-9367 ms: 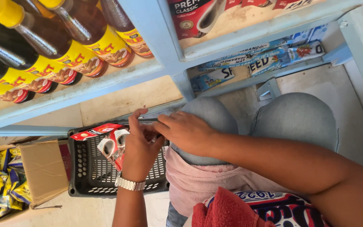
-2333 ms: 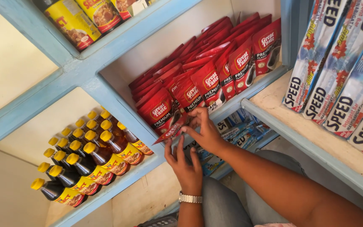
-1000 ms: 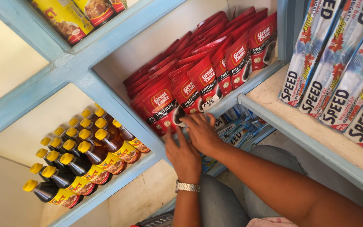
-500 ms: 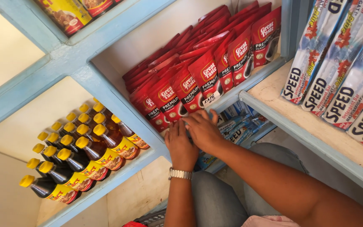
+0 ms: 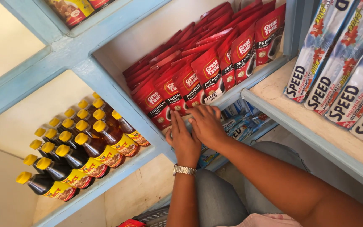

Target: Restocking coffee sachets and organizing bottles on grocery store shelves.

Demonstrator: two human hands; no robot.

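Note:
Rows of red pouches (image 5: 198,71) stand upright in a light blue shelf compartment (image 5: 106,82). My left hand (image 5: 183,141), with a metal watch on the wrist, rests flat against the shelf's front edge below the nearest pouches. My right hand (image 5: 206,124) lies beside it, fingers spread and touching the bottom of the front red pouches. Neither hand grips a pouch; both press against the front row.
Dark bottles with yellow caps (image 5: 76,147) fill the compartment to the left. White and blue wrapped bars (image 5: 341,80) stand on the right shelf. Blue packets (image 5: 240,122) lie on a lower shelf. A dark basket's rim (image 5: 152,216) shows at the bottom, near my knees.
Earlier both hands lifted a red pouch from the basket and set it into the front row. Since a second ago the hands have settled lower against the shelf edge.

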